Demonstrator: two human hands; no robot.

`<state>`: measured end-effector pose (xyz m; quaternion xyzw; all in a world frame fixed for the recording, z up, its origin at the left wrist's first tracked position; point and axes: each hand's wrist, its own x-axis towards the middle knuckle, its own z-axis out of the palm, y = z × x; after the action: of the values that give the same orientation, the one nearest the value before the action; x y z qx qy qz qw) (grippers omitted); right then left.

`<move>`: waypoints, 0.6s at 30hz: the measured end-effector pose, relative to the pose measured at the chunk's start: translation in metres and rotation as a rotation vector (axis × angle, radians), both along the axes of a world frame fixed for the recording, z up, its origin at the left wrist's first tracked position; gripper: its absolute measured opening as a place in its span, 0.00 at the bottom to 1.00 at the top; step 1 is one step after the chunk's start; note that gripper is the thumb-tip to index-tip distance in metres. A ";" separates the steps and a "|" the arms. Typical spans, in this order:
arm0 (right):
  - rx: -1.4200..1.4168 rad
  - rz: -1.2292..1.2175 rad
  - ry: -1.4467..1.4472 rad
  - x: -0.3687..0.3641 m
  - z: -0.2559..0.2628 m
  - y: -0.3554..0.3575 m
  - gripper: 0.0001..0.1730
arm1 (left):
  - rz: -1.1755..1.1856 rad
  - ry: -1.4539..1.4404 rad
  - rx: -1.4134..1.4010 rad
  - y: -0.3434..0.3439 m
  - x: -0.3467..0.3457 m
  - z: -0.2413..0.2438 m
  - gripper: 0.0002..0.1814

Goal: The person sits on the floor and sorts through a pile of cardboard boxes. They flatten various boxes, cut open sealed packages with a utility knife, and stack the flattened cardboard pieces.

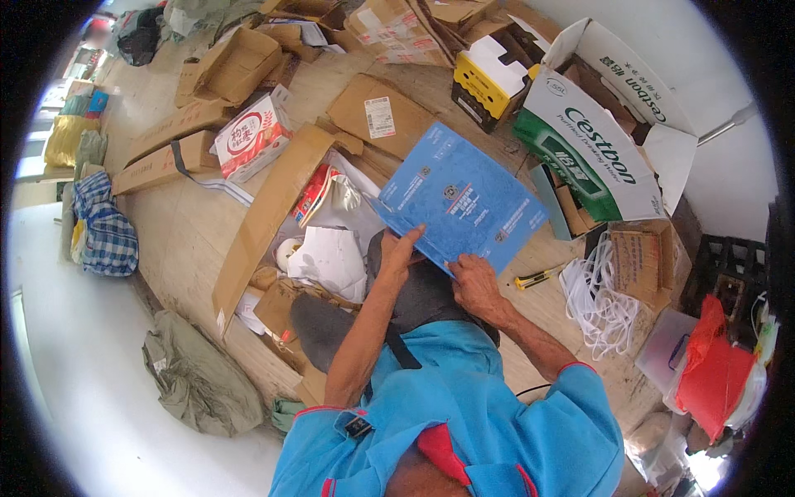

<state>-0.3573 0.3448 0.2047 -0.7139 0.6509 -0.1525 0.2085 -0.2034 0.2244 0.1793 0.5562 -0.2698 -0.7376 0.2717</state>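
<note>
A flat blue printed cardboard box point(463, 192), bearing white writing, is tilted above my lap. My left hand point(399, 250) grips its near left edge, thumb on top. Further right along the same edge, the fingers of my right hand point(477, 287) hold the cardboard. Left of my knees lies an open brown carton point(270, 220) with its flap raised. Inside it are crumpled white paper point(329, 264), a red and silver foil package point(323, 196) and scraps of brown cardboard point(286, 310). Part of the carton is hidden behind my legs and the blue box.
A yellow box cutter point(539, 277) lies right of my knees, near tangled white strapping point(599, 298). A large Cestbon carton point(584, 146) stands upper right. Ahead are a flattened brown box point(351, 102), a red-and-white box point(254, 133) and a yellow-black carton point(487, 81). A grey-green bag point(192, 376) lies left.
</note>
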 end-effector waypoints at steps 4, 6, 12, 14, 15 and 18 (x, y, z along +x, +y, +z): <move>0.231 0.090 -0.228 -0.011 0.026 -0.002 0.19 | -0.009 -0.020 0.055 0.006 0.017 -0.005 0.25; 0.550 -0.014 -0.636 -0.042 0.028 -0.007 0.30 | 0.059 -0.040 0.090 0.009 0.023 0.000 0.26; -0.020 -0.460 0.156 -0.147 -0.053 -0.012 0.47 | 0.103 0.176 0.042 0.026 0.042 0.020 0.31; 0.359 -0.480 -0.044 -0.163 -0.087 -0.015 0.52 | 0.104 0.254 0.069 0.027 0.054 0.019 0.36; 0.289 -0.492 -0.044 -0.164 -0.095 -0.017 0.52 | 0.110 0.281 0.074 0.024 0.056 0.019 0.36; 0.172 -0.484 -0.100 -0.148 -0.107 -0.010 0.51 | 0.161 0.300 0.059 0.030 0.063 0.045 0.37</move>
<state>-0.5050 0.3344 0.0979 -0.5086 0.8022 -0.1769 0.2579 -0.1401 0.2549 0.2244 0.4673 -0.1592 -0.7958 0.3506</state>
